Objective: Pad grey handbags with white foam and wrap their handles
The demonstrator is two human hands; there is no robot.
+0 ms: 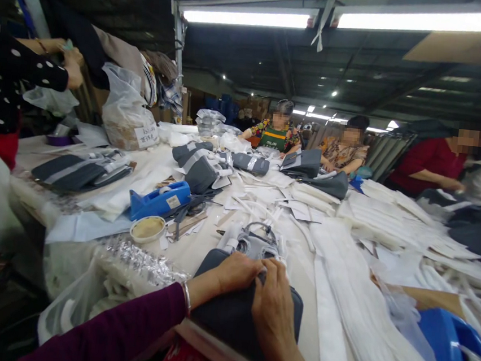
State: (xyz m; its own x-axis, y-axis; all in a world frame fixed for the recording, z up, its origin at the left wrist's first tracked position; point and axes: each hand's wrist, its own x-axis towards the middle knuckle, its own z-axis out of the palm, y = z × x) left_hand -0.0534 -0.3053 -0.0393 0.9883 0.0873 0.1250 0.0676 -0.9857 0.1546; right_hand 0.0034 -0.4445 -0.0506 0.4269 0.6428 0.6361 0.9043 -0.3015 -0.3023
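A dark grey bag (234, 313) lies flat at the table's near edge in front of me. At its far end are hardware and a thin strap loop (259, 228), partly wrapped in clear or white material. My left hand (238, 272) reaches in from the left, its fingers closed at the bag's upper edge. Beside it, my right hand (274, 300) curls its fingers over the same edge. The fingertips of both hands nearly meet, and what lies exactly between them is hidden.
A blue tape dispenser (160, 200) and a round tub (148, 229) sit to the left. Another blue dispenser (449, 348) is at lower right, beyond long white strips (352, 293). More grey bags (201, 168) lie further back. Several co-workers stand around the table.
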